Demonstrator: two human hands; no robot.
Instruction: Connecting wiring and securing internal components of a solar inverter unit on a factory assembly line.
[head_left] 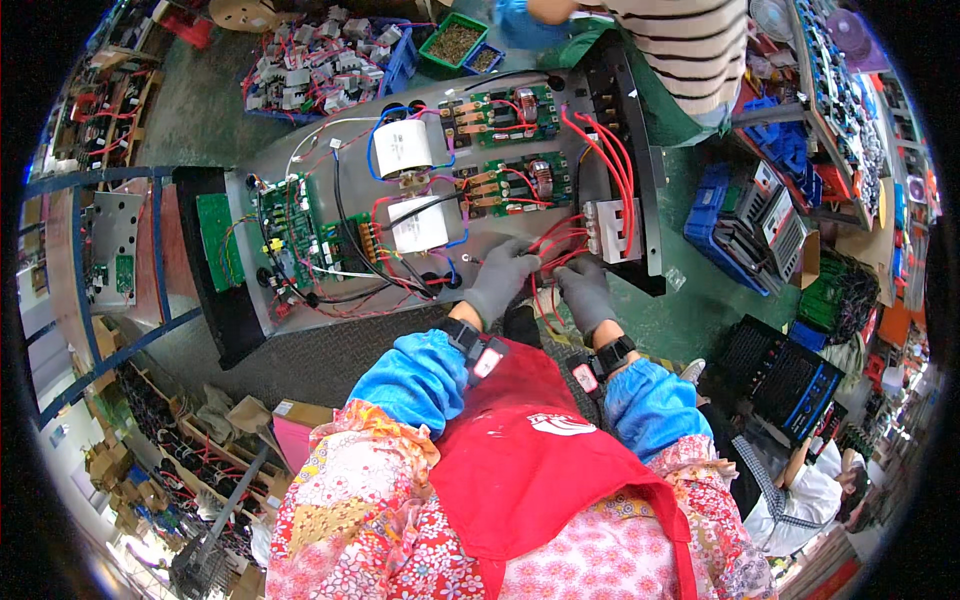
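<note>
Before me is a large metal chassis (330, 300) full of electrical parts. In a grey glove, my left hand (500, 283) is closed at its near edge, its fingertips against red wires (558, 240). Just to the right, my right hand (587, 292), also gloved, closes on the same red wire bundle beside a white terminal block (612, 232). The fingertips are partly hidden by wires. Two green circuit boards (545, 170) with copper coils lie beyond my hands. White cylinders (402, 148) and a larger green board (290, 225) are farther left.
Across the chassis stands a person in a striped top (685, 45). A blue crate of wired parts (400, 65) and a green bin (452, 45) are at the back. Another blue crate (712, 215) stands right. A seated person (800, 500) is at lower right.
</note>
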